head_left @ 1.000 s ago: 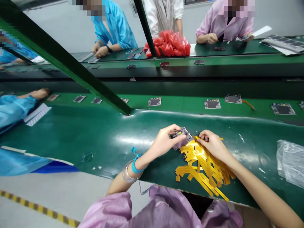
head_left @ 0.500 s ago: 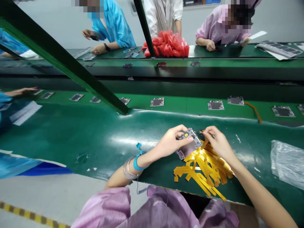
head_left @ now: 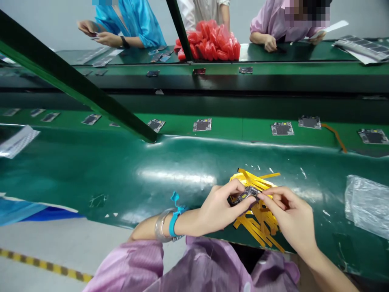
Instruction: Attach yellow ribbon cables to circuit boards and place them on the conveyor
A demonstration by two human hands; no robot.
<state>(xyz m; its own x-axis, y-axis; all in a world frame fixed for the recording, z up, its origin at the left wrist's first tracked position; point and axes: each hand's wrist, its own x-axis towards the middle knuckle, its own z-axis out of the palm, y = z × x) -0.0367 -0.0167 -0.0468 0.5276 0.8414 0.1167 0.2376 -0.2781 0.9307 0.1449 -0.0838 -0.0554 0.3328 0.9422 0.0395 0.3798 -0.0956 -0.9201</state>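
Left hand (head_left: pixel 217 207) clamps the board (head_left: pixel 246 193) over strips (head_left: pixel 255 232), right hand (head_left: pixel 294 217) pinches its edge; uneven pressure could skew it.

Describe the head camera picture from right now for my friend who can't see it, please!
A person's left hand holds a small circuit board over a pile of yellow strips, with the right hand at the board's edge. Beyond, more boards lie spaced along a green band, with a red heap and people on the far side.
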